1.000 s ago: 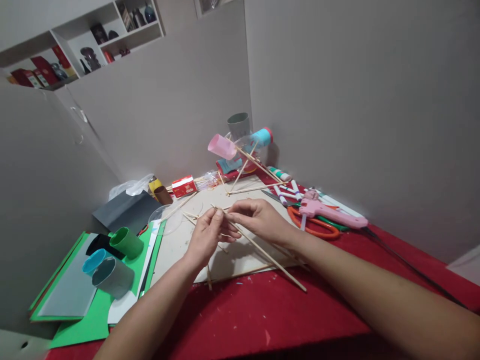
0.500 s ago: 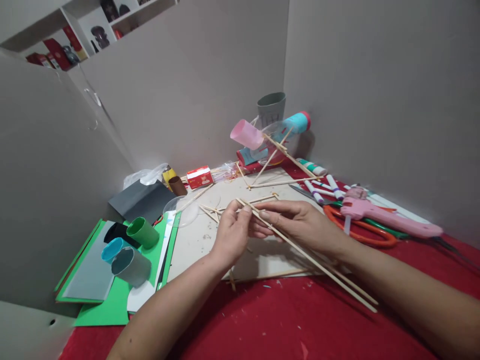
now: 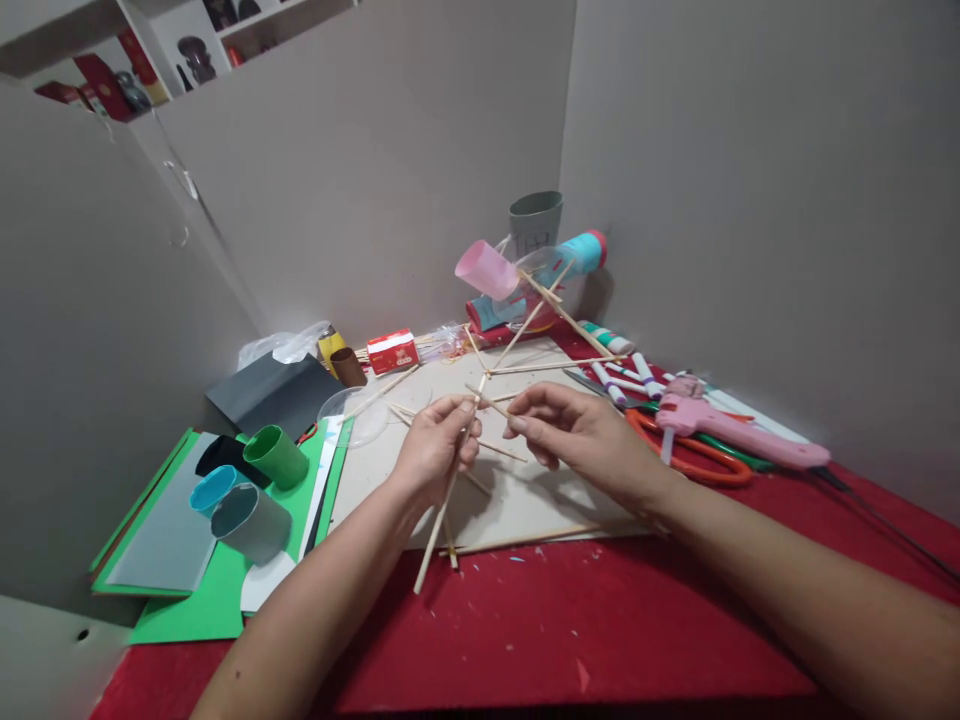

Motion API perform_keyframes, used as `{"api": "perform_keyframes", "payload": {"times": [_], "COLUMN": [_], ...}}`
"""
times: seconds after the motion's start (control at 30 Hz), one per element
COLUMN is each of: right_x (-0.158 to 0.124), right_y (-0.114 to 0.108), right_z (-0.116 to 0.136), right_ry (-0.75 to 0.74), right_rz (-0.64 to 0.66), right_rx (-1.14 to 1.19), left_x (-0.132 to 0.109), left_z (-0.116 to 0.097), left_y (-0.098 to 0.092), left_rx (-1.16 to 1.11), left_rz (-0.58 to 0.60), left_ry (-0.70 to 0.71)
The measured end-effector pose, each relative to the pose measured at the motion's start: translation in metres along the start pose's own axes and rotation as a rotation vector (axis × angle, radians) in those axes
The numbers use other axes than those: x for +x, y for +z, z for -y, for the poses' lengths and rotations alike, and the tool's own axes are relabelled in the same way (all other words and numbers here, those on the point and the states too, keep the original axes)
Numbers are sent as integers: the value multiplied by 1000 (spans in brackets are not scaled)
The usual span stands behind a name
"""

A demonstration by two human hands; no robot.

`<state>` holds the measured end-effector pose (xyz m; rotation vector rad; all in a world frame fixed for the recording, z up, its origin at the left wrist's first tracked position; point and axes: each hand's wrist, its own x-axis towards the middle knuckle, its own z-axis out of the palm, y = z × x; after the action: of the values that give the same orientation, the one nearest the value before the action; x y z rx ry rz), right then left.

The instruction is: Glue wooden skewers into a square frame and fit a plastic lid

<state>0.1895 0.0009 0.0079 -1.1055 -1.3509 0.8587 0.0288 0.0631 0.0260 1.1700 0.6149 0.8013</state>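
Note:
Near the middle, my left hand (image 3: 435, 450) pinches a thin wooden stick (image 3: 431, 550) that slants down toward me. A second wooden stick (image 3: 495, 405) crosses it close to its upper end. The thumb and fingers of my right hand (image 3: 585, 435) hold this second stick. Under my hands lies a pale board (image 3: 375, 490) with a flat frame of joined sticks (image 3: 517, 545), partly hidden by my hands. Behind them stands a stick structure (image 3: 525, 325) bearing a pink rolled cup (image 3: 487, 268).
To the right lie a pink glue gun (image 3: 750, 432), orange-handled scissors (image 3: 705, 470) and several markers (image 3: 607, 383). On the left, rolled cups in green (image 3: 276, 457) and grey (image 3: 251, 522) stand on green sheets (image 3: 187, 620). A red box (image 3: 393, 352) sits at the back.
The two sticks lay nearly side by side, pointing down right; now they cross, one slanting down left in my left hand. My right hand has moved slightly left, and the view has shifted.

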Motion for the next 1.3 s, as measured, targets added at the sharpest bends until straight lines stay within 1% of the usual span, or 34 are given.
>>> {"api": "perform_keyframes", "payload": {"times": [0.2, 0.43, 0.6, 0.83, 0.93, 1.07, 1.3], "right_x": [-4, -6, -6, -5, -4, -2, -1], "right_y": [2, 2, 2, 0, -3, -7, -6], "right_z": [7, 10, 8, 7, 6, 3, -3], "right_ry": [-68, -154, -170, -148, -152, -213, -236], "right_rz": [24, 25, 34, 92, 120, 134, 89], "right_rx": [-55, -64, -71, -89, -152, -241, -286], "left_x": [-11, -12, -14, -16, -15, -13, -11], "left_z": [-2, -2, -5, -9, -15, -24, -19], "left_y": [6, 8, 11, 15, 11, 3, 1], "left_rx": [112, 278, 394, 309, 311, 344, 367], "left_rz": [57, -7, -42, -119, -175, -219, -235], "left_ry": [72, 168, 180, 153, 213, 327, 343]}}
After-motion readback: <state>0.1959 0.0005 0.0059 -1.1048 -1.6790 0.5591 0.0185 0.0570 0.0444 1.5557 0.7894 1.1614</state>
